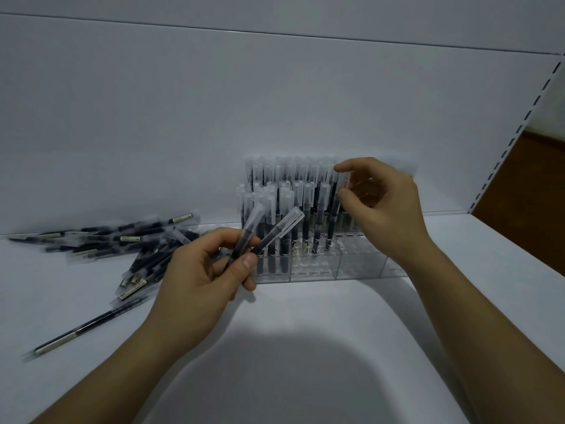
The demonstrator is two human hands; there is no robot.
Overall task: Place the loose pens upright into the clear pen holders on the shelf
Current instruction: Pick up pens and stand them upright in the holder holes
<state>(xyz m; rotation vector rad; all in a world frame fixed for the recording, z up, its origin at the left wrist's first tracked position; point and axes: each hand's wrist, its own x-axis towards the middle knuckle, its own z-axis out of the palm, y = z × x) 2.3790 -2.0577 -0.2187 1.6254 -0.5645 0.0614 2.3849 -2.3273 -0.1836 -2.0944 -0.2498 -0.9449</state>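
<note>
— What's going on?
— Left grip point(198, 270) curls round two capped pens point(266, 231); right grip point(382, 206) pinches one pen point(334, 209), seemingly standing in the clear holder point(360, 266). Loose pens point(122, 243) lie heaped left on the shelf point(464, 258).

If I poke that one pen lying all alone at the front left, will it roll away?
Probably a bit. The lone pen looks slim and round, and the white shelf under it looks smooth and flat, so a sideways poke would likely roll it. It seems thin plastic, so probably light and stiff, not bendy.
</note>
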